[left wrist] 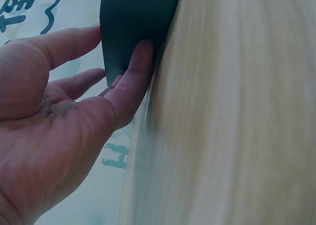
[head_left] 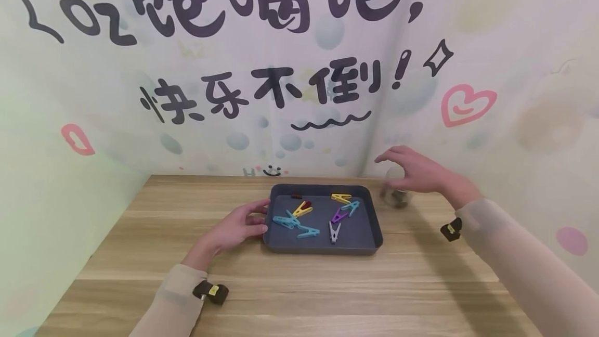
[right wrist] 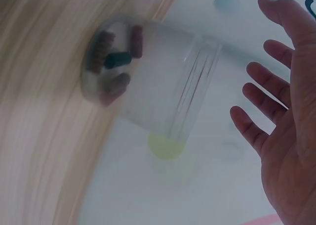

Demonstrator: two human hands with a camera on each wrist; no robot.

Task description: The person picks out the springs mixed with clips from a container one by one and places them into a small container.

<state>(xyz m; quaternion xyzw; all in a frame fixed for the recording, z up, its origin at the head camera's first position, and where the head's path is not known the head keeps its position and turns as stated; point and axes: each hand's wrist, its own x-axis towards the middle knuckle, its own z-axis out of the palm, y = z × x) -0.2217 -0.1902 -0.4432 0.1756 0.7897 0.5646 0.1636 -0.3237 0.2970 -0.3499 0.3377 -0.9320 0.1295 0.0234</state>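
Observation:
A dark grey tray [head_left: 323, 248] lies on the table, holding several plastic clothespins in yellow, blue, purple and grey; among them are a purple clothespin [head_left: 339, 216] and a grey clothespin [head_left: 334, 233]. A small dark brown ridged piece [head_left: 297, 196] and a dark red piece [head_left: 306, 205] are also inside. My left hand [head_left: 234, 229] touches the tray's left wall with its fingertips, fingers slightly bent. To the tray's right, my right hand [head_left: 418, 171] hovers above a clear jar [right wrist: 165, 81], fingers spread, holding nothing. Several small coloured pieces [right wrist: 117, 60] sit at the jar's bottom.
The wooden table [head_left: 299, 295] meets a printed wall cloth [head_left: 281, 150] just behind the tray and jar. Black wrist cameras sit on both sleeves.

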